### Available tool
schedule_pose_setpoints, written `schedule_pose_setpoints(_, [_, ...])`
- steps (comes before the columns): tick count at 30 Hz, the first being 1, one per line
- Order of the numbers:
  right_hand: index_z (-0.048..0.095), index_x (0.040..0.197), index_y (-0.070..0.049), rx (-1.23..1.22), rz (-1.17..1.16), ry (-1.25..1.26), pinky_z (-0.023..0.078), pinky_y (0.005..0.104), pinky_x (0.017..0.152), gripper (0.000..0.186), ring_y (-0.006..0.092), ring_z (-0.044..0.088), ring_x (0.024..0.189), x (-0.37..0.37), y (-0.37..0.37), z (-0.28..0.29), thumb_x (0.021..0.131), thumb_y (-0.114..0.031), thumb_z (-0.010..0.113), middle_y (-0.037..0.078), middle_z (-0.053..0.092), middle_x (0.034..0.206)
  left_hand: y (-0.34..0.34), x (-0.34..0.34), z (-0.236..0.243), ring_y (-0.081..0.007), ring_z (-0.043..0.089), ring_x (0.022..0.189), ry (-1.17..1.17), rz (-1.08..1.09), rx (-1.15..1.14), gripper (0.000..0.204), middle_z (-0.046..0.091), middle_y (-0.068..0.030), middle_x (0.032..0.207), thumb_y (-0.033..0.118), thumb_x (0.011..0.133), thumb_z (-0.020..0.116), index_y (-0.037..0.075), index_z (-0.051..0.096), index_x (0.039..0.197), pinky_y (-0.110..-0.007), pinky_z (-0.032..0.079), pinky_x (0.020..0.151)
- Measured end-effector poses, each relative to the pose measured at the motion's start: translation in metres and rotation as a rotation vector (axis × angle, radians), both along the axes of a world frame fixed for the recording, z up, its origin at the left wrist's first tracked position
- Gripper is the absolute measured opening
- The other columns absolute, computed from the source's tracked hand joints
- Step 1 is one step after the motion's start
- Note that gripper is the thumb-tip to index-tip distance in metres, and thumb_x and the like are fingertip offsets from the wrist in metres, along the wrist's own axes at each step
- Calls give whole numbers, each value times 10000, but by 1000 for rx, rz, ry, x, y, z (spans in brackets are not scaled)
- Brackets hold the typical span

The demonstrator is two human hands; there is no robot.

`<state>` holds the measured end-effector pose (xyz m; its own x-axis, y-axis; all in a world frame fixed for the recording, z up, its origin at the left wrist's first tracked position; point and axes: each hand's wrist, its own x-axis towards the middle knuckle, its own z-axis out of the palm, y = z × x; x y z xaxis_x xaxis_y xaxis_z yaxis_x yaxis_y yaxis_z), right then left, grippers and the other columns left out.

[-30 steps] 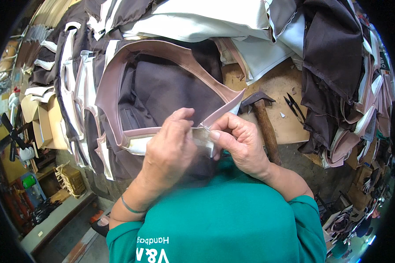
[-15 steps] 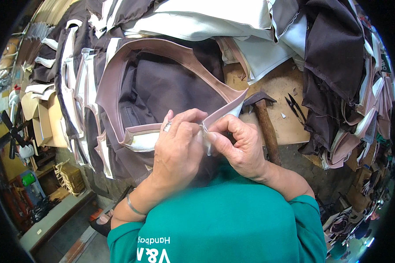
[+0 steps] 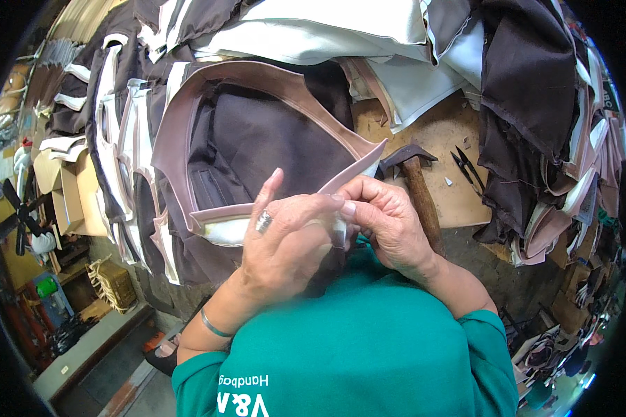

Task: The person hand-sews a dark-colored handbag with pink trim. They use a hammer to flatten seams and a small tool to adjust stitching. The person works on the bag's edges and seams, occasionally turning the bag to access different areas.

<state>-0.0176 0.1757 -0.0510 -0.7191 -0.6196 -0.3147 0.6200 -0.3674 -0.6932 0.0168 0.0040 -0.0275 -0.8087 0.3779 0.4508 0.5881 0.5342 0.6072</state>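
Our right hand point(image 3: 389, 226) pinches the pink trim point(image 3: 170, 153) at the near edge, meeting our left hand point(image 3: 285, 240), whose grip we cannot tell. We seem to be working that edge; the next move calls for steady fingertips. The brown bag point(image 3: 271, 139) lies before us on the counter point(image 3: 442, 132), opening longest roughly left to right, pointed corner rightward, toward the hammer point(image 3: 419, 194).

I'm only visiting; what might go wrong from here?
The hammer pokes past the edge of the board beside the right hand, so that arm might knock it. The snips lie uncovered on the board; a careless reach could mean a prick. The left hand crowds the right hand at the pink band, so a slip might crease it.
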Motion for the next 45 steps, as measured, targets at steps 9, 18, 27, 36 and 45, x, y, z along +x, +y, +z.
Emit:
schedule_pose_setpoints(9, [532,899,8,43,-42,47,445,210,577,126,72,529,633,2,5,0,871,-113,509,30,566,766,2,-11,12,-262,579,719,-284,190,-81,233,579,-102,802,51,669,659,30,531,863,-337,437,622])
schedule_pose_setpoints(18, [562,859,-5,483,-295,650,450,276,614,98,171,573,723,8,0,4,767,-18,593,89,576,786,-1,-26,28,-297,597,611,-812,115,75,154,591,-160,667,139,740,628,-6,592,782,-336,446,550])
schedule_pose_setpoints(27, [575,775,-5,752,-370,1136,435,267,546,161,183,535,613,4,5,14,638,67,620,87,565,729,12,-18,17,-144,573,602,-590,163,8,122,593,-101,688,28,712,598,-39,592,814,-244,438,564])
schedule_pose_setpoints(36, [549,733,-1,805,-287,1066,419,278,510,155,186,537,586,1,5,13,609,77,601,90,563,695,22,-15,14,-193,525,523,-223,171,-172,75,559,-57,629,21,680,616,37,570,737,-302,352,506])
schedule_pose_setpoints(45, [536,751,-2,668,-425,1467,426,321,526,236,259,524,589,-5,3,2,535,83,576,110,531,707,12,-14,15,-119,575,657,-951,155,435,96,617,-79,729,38,748,615,-28,593,816,-232,443,623])
